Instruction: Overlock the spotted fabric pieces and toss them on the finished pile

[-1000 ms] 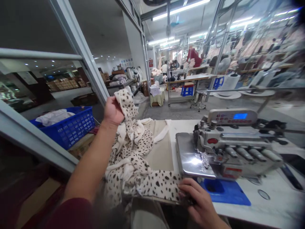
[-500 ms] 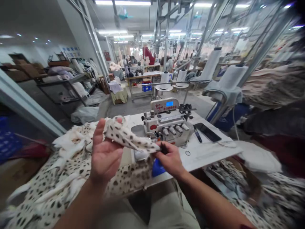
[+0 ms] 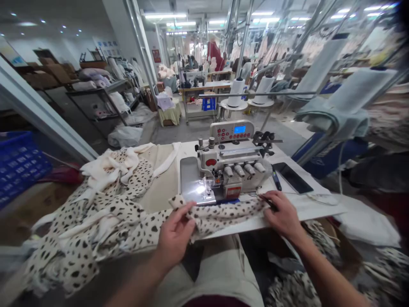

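Can't read much here tbh: the red-and-white label (image 3: 232, 192) on the front of the white metal sewing machine with a blue screen (image 3: 235, 162) is too small, and the blue wall characters (image 3: 108, 44) far behind it to the left are a blur. The small dark thing (image 3: 270, 203) in the right hand (image 3: 283, 216) is mostly covered by fingers, no clue what. The cream, black-spotted cloth strip (image 3: 230, 212) stretches in front of the machine, kinda rumpled; left hand (image 3: 177, 231) pinches near one end, right hand pinches the other.
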A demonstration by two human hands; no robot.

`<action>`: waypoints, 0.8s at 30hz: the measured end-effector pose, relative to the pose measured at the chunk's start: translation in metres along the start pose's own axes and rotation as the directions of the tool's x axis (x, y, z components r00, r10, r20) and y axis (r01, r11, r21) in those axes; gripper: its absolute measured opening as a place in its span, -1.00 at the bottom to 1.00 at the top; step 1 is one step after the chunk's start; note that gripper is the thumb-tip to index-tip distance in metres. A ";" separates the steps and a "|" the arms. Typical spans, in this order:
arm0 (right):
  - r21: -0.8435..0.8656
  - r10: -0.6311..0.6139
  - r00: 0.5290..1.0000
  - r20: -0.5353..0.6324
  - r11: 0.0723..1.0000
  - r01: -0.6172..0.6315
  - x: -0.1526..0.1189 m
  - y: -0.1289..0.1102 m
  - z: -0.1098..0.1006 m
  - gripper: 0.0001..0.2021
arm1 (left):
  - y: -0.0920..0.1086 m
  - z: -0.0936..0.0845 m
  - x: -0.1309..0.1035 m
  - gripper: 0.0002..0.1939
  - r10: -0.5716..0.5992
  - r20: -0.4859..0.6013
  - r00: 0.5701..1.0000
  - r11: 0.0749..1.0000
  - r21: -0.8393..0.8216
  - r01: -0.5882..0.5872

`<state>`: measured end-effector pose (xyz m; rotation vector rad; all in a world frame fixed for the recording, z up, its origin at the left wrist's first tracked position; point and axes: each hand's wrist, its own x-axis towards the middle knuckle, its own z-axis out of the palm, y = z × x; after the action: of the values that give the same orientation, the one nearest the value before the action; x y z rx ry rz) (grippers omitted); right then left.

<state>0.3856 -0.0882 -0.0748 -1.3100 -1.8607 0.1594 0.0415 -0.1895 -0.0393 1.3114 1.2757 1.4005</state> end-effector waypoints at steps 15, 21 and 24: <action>0.573 0.011 0.802 0.597 0.693 -0.436 0.016 -0.157 0.034 -0.71 | 0.001 0.029 -0.004 -0.30 0.498 0.332 0.801 0.772 0.252 -0.584; 0.591 -0.116 0.818 0.564 0.749 -0.301 0.020 -0.147 0.030 -0.83 | -0.010 0.015 -0.012 -0.36 0.406 0.171 0.898 0.811 0.386 -0.440; 0.594 -0.031 0.839 0.543 0.720 -0.358 0.023 -0.139 0.022 -0.83 | -0.015 0.003 -0.016 -0.67 0.320 0.020 0.947 0.827 0.483 -0.289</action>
<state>0.2682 -0.1240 -0.0031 -0.9397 -1.8062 1.3007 0.0455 -0.2026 -0.0573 1.8924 1.5765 1.3925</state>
